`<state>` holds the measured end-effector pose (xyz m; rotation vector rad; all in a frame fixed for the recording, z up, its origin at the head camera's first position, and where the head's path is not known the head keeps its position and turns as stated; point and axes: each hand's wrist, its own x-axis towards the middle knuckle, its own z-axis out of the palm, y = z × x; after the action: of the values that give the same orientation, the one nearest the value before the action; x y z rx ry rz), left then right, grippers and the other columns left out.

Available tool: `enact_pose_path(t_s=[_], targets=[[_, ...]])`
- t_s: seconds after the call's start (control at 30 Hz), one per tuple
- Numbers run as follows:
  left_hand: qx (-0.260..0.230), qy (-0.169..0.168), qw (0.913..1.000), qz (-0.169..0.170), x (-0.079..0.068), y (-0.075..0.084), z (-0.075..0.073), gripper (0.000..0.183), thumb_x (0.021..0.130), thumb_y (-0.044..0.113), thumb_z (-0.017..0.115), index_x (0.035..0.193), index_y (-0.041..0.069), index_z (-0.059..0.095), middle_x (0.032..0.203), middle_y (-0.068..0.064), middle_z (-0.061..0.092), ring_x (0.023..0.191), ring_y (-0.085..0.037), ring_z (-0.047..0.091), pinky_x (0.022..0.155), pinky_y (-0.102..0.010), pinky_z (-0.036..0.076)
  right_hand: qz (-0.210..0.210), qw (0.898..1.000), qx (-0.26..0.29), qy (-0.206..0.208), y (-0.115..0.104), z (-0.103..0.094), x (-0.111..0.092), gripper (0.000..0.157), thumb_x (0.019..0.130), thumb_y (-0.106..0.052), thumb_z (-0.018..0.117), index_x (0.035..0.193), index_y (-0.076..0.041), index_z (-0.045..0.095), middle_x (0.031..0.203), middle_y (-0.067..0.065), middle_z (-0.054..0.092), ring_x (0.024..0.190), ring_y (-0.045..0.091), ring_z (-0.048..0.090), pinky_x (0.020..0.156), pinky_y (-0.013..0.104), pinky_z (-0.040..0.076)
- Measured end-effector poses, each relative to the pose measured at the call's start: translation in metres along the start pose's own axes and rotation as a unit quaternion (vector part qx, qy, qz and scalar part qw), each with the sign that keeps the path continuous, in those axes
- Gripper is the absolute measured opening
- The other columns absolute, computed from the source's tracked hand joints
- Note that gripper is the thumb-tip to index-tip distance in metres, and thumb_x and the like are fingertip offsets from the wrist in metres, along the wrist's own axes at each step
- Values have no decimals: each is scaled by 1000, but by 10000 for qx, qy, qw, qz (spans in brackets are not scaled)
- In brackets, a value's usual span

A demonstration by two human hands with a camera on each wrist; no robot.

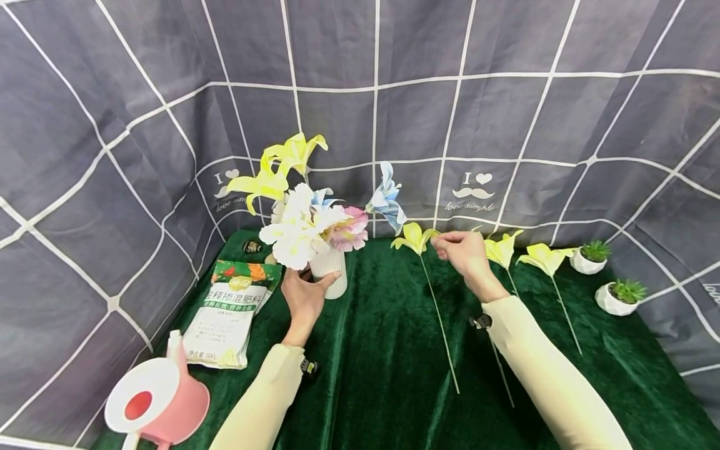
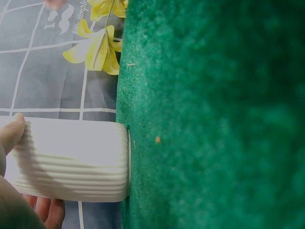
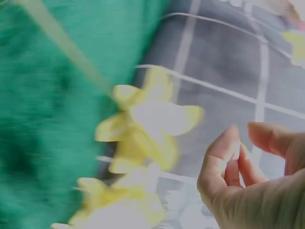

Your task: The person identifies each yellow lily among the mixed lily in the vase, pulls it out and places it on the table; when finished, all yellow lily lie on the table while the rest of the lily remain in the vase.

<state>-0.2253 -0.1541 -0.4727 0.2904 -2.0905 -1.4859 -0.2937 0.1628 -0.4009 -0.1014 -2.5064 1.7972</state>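
Observation:
My left hand [image 1: 304, 297] grips a white ribbed vase [image 2: 76, 160], thumb on one side and fingers round the other. White flowers [image 1: 298, 228], a pink flower [image 1: 349, 230], yellow lilies [image 1: 295, 153] and some blue petals rise above the vase. A blue lily [image 1: 386, 197] leans out to the right; its stem is hidden. My right hand [image 1: 464, 256] hovers beside the head of a yellow lily [image 1: 414, 237] lying on the cloth. In the right wrist view its thumb and bent fingers stand apart, with nothing between them.
Two more yellow lilies [image 1: 542, 257] lie to the right on the green cloth [image 1: 382, 350]. Small potted succulents [image 1: 619, 297] stand at the far right. A fertilizer bag [image 1: 227, 319] and a pink watering can [image 1: 180, 406] are at left. A grey checked curtain [image 1: 416, 125] hangs behind.

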Motion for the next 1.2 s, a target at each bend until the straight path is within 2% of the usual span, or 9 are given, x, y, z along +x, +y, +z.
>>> enact_pose_path(t_s=[0.2, 0.33, 0.5, 0.6, 0.67, 0.83, 0.97, 1.1, 1.2], targets=[[-129, -41, 9999, -50, 0, -1, 0, 75, 68, 27, 95, 131, 12, 57, 122, -12, 64, 112, -31, 67, 94, -50, 59, -640, 9976, 86, 261, -64, -10, -5, 26, 90, -22, 75, 106, -1, 77, 60, -17, 64, 61, 2, 60, 63, 16, 50], [-97, -15, 9999, -114, 0, -2, -2, 75, 67, 27, 95, 130, 13, 57, 121, -12, 65, 111, -31, 67, 93, -50, 59, -1032, 9937, 72, 429, -116, -6, 0, 22, 90, -24, 74, 104, -8, 78, 62, -16, 65, 65, 5, 61, 66, 21, 48], [-29, 28, 10000, -64, -1, -2, -3, 75, 67, 27, 96, 130, 12, 57, 119, -13, 65, 108, -31, 68, 92, -49, 60, -1382, 9886, 302, 515, -176, 20, 9, 17, 88, -23, 75, 100, -11, 80, 64, -17, 68, 64, 5, 65, 64, 19, 49], [-33, 27, 10000, -16, -1, 0, -2, 75, 67, 28, 96, 130, 11, 58, 119, -14, 65, 108, -32, 69, 91, -48, 60, -1540, 9858, 551, 375, -199, 43, 16, 14, 88, -19, 75, 97, -9, 80, 67, -12, 70, 62, 7, 67, 63, 17, 52], [-36, 13, 10000, 4, -1, 1, -1, 76, 67, 27, 96, 130, 11, 58, 119, -14, 65, 108, -33, 69, 91, -48, 60, -1536, 9863, 569, 191, -209, 60, 21, 12, 87, -17, 75, 95, -9, 80, 70, -7, 71, 63, 8, 67, 64, 18, 54], [-43, -6, 10000, 80, -4, 1, 3, 76, 67, 28, 96, 131, 13, 58, 122, -13, 65, 110, -33, 68, 93, -49, 60, -1537, 9879, 87, -191, -216, 94, 30, 10, 87, -18, 74, 91, -11, 80, 72, -2, 72, 66, 11, 69, 66, 20, 57], [-84, -6, 9998, 202, -6, 1, 10, 75, 68, 30, 95, 130, 13, 58, 122, -11, 65, 111, -31, 68, 94, -48, 59, -1458, 9861, -434, -665, -217, 111, 34, 11, 88, -18, 74, 90, -9, 80, 70, -1, 71, 64, 11, 68, 61, 19, 52], [-83, 34, 9997, 225, -9, 4, 16, 75, 66, 29, 96, 129, 13, 59, 123, -11, 65, 114, -31, 67, 95, -47, 59, -1174, 9821, -782, -1250, -214, 121, 38, 11, 89, -17, 75, 92, -8, 81, 84, 12, 77, 69, 17, 70, 62, 19, 49], [-77, 22, 9996, 261, -12, 8, 21, 76, 65, 29, 97, 130, 12, 59, 124, -10, 65, 116, -30, 66, 95, -47, 59, -919, 9797, -647, -1660, -209, 124, 41, 13, 89, -15, 75, 96, -5, 81, 102, 20, 77, 73, 19, 71, 67, 19, 53]])
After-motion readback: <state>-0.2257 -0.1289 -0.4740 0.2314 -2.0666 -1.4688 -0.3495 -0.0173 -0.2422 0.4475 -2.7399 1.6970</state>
